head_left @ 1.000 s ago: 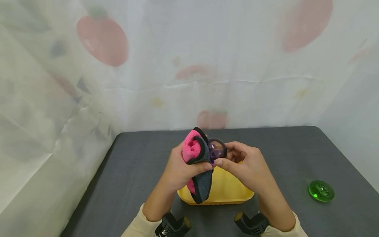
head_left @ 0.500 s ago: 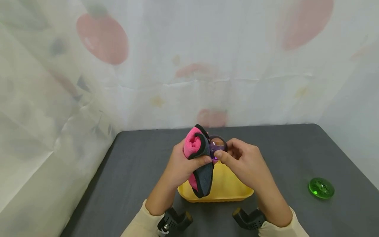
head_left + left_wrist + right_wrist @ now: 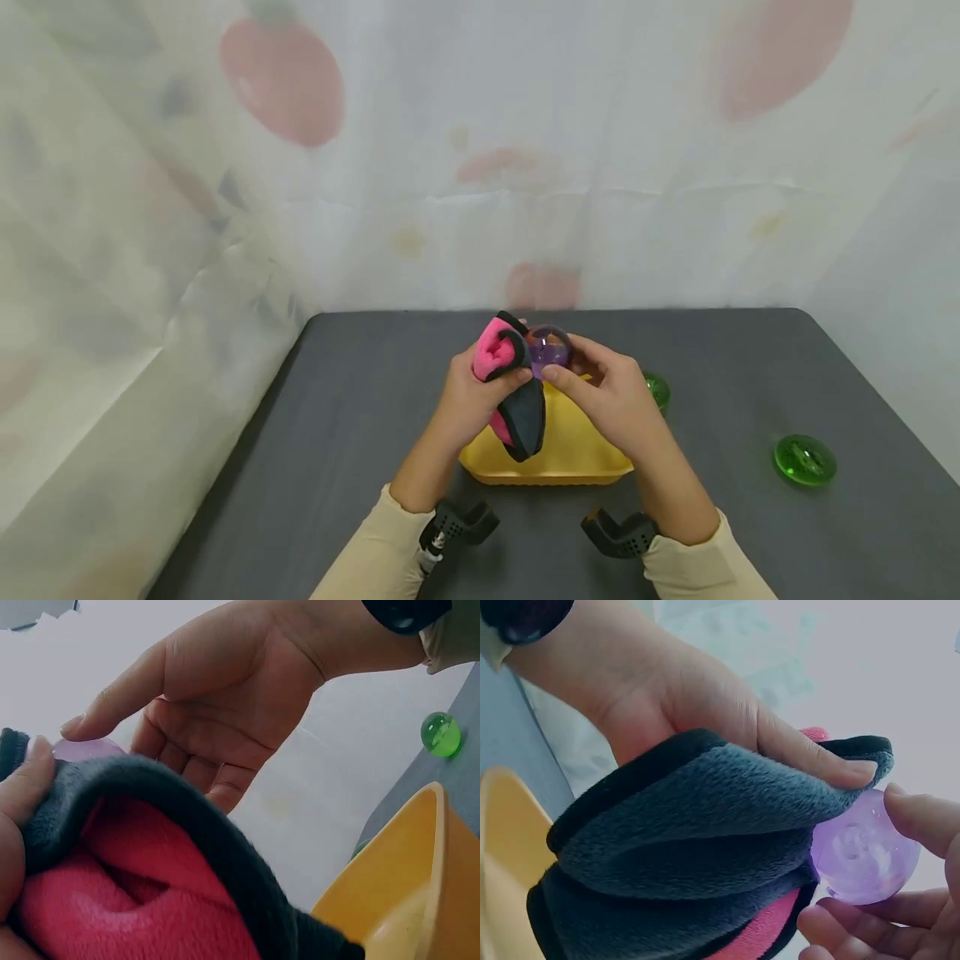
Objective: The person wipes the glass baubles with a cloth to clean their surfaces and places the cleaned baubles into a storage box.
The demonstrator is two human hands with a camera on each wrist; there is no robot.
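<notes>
Left hand (image 3: 468,396) grips a folded cloth (image 3: 517,400), pink inside, dark grey outside; thumb pressed on top of the fold, fingers curled round it. Cloth is held up over the yellow tray (image 3: 555,454), its lower end hanging toward the tray's left side. Right hand (image 3: 611,400) holds a purple ball (image 3: 550,348), clear and glossy, pinched between the thumb and the curled fingers. Ball touches the cloth's edge; right-wrist view shows the grey fold (image 3: 697,817) laid against the ball (image 3: 862,859), with the left thumb (image 3: 817,761) pressing the cloth just above it. Left-wrist view: pink pile (image 3: 127,900) up close, a sliver of the ball (image 3: 86,748) behind the grey rim, right hand (image 3: 225,697) cupped beyond it.

Both hands meet above the far edge of the tray, which sits on a dark grey table (image 3: 337,467) near the person. One green ball (image 3: 804,459) lies on the table well to the right, another green ball (image 3: 657,389) just behind the right hand, partly hidden. Cream sleeves (image 3: 375,558) on both arms, black wrist mounts (image 3: 457,525) below. Pale curtain (image 3: 480,150) with red blotches behind the table.
</notes>
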